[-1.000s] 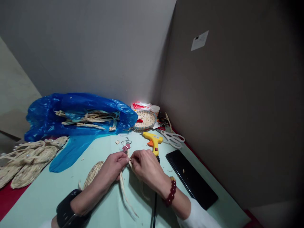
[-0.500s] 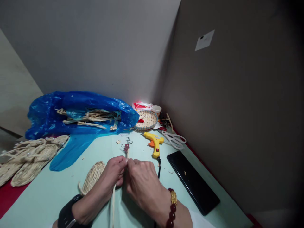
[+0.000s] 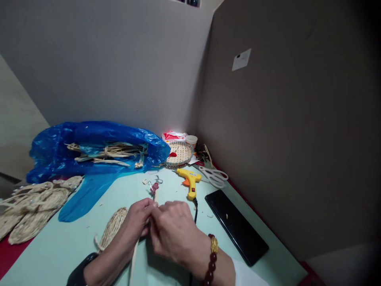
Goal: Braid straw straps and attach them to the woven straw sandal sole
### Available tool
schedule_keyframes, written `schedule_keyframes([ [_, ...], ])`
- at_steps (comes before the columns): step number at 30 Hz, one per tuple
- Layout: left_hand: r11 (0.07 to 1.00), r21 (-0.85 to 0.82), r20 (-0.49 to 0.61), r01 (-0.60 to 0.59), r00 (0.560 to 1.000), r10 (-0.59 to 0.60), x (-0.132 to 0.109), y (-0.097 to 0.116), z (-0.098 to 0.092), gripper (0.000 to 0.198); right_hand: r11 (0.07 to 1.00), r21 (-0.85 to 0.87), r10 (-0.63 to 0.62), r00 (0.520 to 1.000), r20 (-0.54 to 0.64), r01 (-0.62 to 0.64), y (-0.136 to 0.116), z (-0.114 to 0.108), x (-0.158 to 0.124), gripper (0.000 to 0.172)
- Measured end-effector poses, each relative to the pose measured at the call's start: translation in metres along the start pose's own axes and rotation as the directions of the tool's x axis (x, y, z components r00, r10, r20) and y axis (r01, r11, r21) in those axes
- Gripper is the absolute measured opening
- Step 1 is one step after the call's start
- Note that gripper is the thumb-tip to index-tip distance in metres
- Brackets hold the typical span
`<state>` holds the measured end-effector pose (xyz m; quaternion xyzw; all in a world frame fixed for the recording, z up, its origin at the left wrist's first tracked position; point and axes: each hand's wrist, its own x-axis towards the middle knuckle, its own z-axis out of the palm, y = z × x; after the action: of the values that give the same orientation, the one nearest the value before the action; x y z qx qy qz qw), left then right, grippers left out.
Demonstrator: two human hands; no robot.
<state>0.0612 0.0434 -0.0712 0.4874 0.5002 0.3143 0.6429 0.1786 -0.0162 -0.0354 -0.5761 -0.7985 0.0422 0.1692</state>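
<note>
My left hand (image 3: 140, 216) and my right hand (image 3: 174, 228) meet at the middle of the table. Their fingers are closed on a pale plant-fibre strip (image 3: 156, 196), most of it covered by the fingers. A maroon binder clip (image 3: 154, 188) grips the strip's far end, just beyond my fingertips. From under my left hand a loose fibre strand (image 3: 133, 258) trails toward the near edge. Left of that forearm, partly behind it, lies a coiled oval woven piece (image 3: 114, 225) with a short tail.
A yellow glue gun (image 3: 190, 182) lies behind my right hand, its cord running under it. White-handled scissors (image 3: 214, 176) and a black flat slab (image 3: 236, 226) are rightward. At the back sit a blue plastic bag (image 3: 59, 153) of fibre and a woven basket (image 3: 182, 153); woven slippers (image 3: 41, 210) lie left.
The view has shifted, so the table's things appear a little to the left. The clip is tilted more. Both hands are still closed together on the strip, the right one turned slightly.
</note>
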Motion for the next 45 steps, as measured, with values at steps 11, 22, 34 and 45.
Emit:
schedule_keyframes([
  [11, 0.965, 0.244, 0.078, -0.098, 0.994, 0.081, -0.004, -0.001, 0.000, 0.030, 0.730, 0.624, 0.259, 0.957, 0.127, -0.281, 0.038, 0.013, 0.019, 0.026],
  [22, 0.570, 0.791, 0.034, -0.220, 0.947, 0.318, -0.025, 0.019, 0.000, 0.029, 0.612, 0.724, 0.382, 0.920, 0.083, -0.319, 0.038, 0.025, 0.018, 0.019],
  [34, 0.247, 0.935, 0.198, -0.253, 0.954, 0.226, -0.047, -0.003, 0.026, 0.038, 0.221, 0.906, 0.277, 0.914, 0.298, -0.362, 0.035, 0.019, 0.018, 0.017],
  [45, 0.691, 0.694, -0.010, -0.201, 0.958, 0.288, -0.019, 0.025, -0.001, 0.024, 0.159, 0.905, 0.295, 0.894, 0.337, -0.394, 0.039, 0.018, 0.019, 0.018],
])
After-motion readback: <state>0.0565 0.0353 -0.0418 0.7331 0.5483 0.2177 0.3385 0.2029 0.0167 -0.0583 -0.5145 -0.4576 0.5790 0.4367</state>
